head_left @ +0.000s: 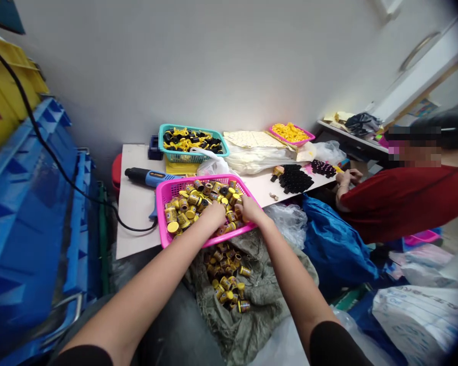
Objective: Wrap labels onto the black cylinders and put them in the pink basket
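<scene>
A pink plastic basket [209, 178] stands at the table's front edge, filled with small yellow-and-brown cylindrical pieces [183, 219], some with dark round ends. My left hand [214, 215] reaches into the heap with its fingers curled down among the pieces. Close by on the right, my right hand [251, 209] bends over the basket's side, fingers closed at the pieces. What either hand holds, if anything, is hidden. Below the basket, an open grey-green woven sack [259, 269] contains more of the same pieces.
Behind the basket is a teal basket [194, 156] of black-and-yellow parts. A blue heat gun [158, 178] with a black cable lies left on the white table [132, 244]. Blue crates [26, 223] stand left. Rightward are black pieces [293, 179] and a person in a red shirt [404, 203].
</scene>
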`<state>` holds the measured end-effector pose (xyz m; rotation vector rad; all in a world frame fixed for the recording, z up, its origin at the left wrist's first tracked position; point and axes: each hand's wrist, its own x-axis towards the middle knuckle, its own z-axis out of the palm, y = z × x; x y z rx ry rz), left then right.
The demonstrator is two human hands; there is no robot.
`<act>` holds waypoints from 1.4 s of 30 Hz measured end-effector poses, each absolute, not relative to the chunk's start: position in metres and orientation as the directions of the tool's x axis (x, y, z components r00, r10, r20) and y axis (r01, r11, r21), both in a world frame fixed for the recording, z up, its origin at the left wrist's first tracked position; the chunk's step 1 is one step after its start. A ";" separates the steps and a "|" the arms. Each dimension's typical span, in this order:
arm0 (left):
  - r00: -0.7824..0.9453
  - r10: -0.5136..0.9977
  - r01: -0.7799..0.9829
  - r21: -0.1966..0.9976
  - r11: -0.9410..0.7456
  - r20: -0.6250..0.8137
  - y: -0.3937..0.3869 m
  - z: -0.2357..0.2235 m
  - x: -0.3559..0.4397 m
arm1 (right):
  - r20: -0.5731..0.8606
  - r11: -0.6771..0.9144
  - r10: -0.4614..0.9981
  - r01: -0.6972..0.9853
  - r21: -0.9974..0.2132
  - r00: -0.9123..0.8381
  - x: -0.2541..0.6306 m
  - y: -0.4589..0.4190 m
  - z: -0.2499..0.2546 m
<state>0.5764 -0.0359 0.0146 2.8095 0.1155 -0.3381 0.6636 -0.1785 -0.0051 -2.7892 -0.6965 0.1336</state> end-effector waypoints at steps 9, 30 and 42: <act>0.987 0.024 0.069 0.285 -0.956 -0.159 -0.002 0.028 0.559 | 0.046 -0.859 0.498 0.500 -0.114 0.866 0.675 -0.183 -0.001; 0.916 -0.397 -0.264 0.649 -0.713 -0.064 -0.066 0.024 0.470 | 0.199 -0.664 0.175 0.265 -0.700 0.964 0.516 -0.269 -0.054; 0.991 -0.080 -0.118 0.397 -0.910 0.112 -0.045 0.017 0.497 | 0.356 -0.672 0.353 0.500 -0.547 0.865 0.644 -0.187 0.007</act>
